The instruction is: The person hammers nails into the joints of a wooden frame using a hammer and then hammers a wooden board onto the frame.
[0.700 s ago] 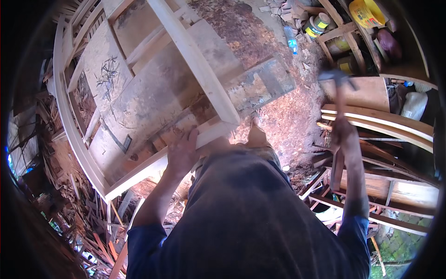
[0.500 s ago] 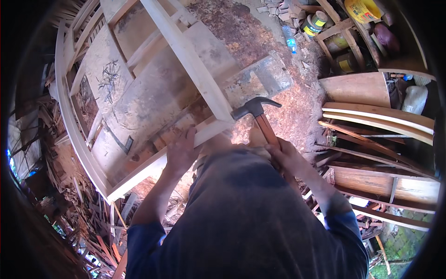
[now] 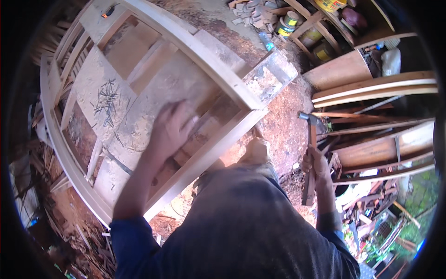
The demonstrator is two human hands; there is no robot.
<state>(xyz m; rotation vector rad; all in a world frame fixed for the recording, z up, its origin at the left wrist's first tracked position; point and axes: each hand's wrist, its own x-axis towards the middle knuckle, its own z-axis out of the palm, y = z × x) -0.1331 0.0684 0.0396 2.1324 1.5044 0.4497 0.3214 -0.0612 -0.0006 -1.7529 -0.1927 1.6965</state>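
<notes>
A claw hammer (image 3: 312,135) is gripped by its wooden handle in my right hand (image 3: 318,165), out to the right, its head pointing away from me. My left hand (image 3: 174,128), a little blurred, reaches over the near rail with its thumb apart from the fingers and nothing seen in it. Beneath it lies a dusty board (image 3: 158,100). Loose nails (image 3: 108,102) are scattered on that board, left of the hand. Around it runs a pale wooden frame (image 3: 209,146), whose near rail meets a long side rail (image 3: 204,60) at the right corner.
On the left, the frame has a curved, slatted part (image 3: 76,51). A small orange and black tool (image 3: 109,11) lies at its far end. Curved timbers (image 3: 371,90) and a wooden box (image 3: 362,151) stand at the right. Tins (image 3: 285,25) and a plastic bottle (image 3: 266,41) sit farther back.
My right hand has carried the hammer rightward, away from the frame's corner. My left hand has left the near rail and moved over the board toward the nails. The view has shifted too.
</notes>
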